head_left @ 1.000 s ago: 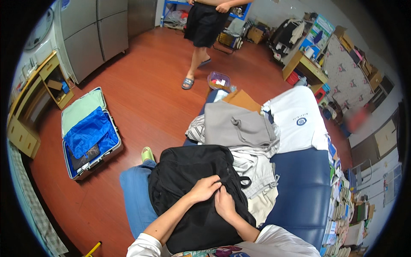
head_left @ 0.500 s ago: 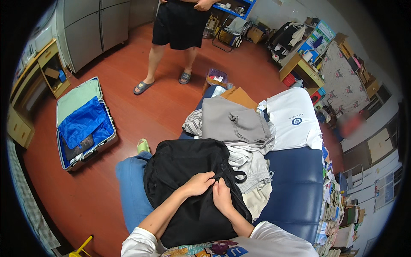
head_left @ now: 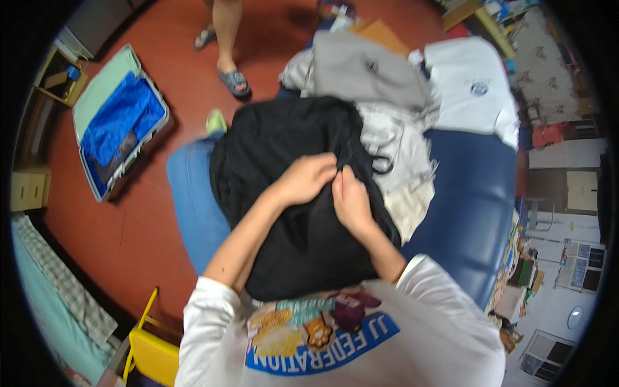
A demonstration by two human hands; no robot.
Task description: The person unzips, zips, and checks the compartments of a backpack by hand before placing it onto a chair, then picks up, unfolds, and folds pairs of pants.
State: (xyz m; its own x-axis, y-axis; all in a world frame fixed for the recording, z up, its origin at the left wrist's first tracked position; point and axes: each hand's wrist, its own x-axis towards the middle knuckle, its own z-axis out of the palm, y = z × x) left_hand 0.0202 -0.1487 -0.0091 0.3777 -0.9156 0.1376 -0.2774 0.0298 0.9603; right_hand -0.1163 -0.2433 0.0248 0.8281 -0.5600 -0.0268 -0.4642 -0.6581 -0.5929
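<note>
both hands pinching the black garment [head_left: 284, 213] mid-bed, left hand [head_left: 308, 179] and right hand [head_left: 350, 198] touching, grip closed on fabric, blue bed [head_left: 464, 193] underneath, grey clothes [head_left: 371, 68] piled beyond the garment, white shirt [head_left: 467, 84] beside those, open suitcase [head_left: 116, 119] on floor left of bed

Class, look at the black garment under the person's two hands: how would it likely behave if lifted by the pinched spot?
The black garment would probably flop and drape: it lies creased over the blue couch. Likely light, since the left hand and right hand bunch it with fingertips alone. It should not roll.
</note>
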